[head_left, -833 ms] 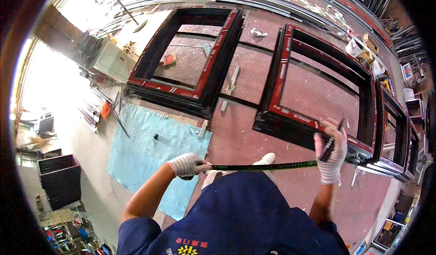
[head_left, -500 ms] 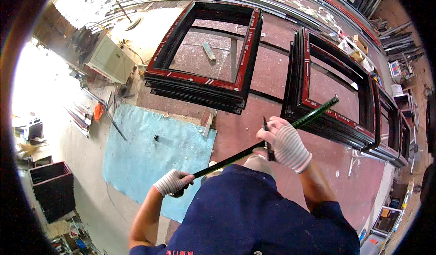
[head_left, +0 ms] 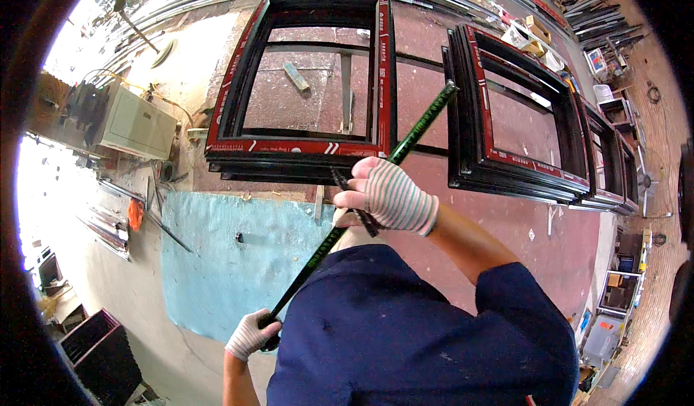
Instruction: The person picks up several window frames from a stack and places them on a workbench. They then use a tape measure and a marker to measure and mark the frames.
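Hands were both clamped on the long green strip (head_left: 361, 203), left hand (head_left: 249, 335) at its near end, right hand (head_left: 387, 196) mid-length pinching a dark tool (head_left: 354, 202) too, probably trimming next, needing steady hold.

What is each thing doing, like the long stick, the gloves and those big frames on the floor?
Long green-and-black strip: held slanted, gripped by both hands.
Left hand: gloved, closed on the strip's lower end.
Right hand: gloved, closed on the strip's middle, also holding a dark tool.
Near window frames: stacked flat on the floor, no glass in them.
Right window frames: stacked flat.
Blue sheet: spread flat on the floor.
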`<state>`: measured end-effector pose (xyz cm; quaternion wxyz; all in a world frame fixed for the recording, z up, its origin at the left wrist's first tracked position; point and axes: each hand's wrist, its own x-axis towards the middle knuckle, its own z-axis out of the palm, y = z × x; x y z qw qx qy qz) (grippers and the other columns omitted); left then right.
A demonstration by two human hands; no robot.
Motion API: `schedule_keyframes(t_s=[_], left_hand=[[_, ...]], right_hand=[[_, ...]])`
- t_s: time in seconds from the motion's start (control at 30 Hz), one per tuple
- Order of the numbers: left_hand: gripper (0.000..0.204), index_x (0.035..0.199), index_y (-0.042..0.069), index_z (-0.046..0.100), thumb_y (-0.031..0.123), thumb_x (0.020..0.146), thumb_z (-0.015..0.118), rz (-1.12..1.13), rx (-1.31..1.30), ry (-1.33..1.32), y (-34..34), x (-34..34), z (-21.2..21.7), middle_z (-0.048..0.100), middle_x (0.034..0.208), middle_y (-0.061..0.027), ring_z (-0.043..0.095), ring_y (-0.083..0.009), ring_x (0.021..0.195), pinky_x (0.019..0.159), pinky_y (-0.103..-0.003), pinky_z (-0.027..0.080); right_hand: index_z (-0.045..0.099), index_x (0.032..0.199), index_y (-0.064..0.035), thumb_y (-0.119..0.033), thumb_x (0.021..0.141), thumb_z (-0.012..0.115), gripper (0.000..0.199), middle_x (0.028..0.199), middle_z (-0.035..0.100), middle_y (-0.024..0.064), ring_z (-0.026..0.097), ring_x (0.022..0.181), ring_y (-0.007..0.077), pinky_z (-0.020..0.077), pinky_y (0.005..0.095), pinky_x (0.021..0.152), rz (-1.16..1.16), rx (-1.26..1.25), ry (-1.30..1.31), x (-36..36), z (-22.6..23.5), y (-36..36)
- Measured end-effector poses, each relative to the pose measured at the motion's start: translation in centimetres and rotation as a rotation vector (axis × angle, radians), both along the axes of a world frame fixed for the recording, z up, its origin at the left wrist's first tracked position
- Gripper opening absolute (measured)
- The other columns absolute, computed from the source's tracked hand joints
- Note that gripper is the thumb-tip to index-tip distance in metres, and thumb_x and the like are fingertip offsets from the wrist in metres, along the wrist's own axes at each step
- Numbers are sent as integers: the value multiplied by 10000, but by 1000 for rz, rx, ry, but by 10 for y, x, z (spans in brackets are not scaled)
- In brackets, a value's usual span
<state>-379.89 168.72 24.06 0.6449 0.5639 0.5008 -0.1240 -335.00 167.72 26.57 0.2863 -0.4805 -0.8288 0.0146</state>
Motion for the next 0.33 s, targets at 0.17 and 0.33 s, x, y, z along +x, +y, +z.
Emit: schedule_keyframes(t_s=[0.17,0.33], left_hand=[[139,961,-25,600,21,838,646,114,68,55,64,0,36,595,749,-35,545,-82,627,548,-278,485],[126,968,-1,604,46,852,620,-59,275,151,139,9,60,595,720,-31,546,-78,631,569,-276,492]], right_hand=[[646,948,-185,-422,789,741,301,719,619,45,618,727,292,470,428,727,-11,56,92,-5,-9,65],[618,997,-207,-456,817,725,326,695,596,3,641,738,276,466,440,714,-25,48,137,-21,-9,112]])
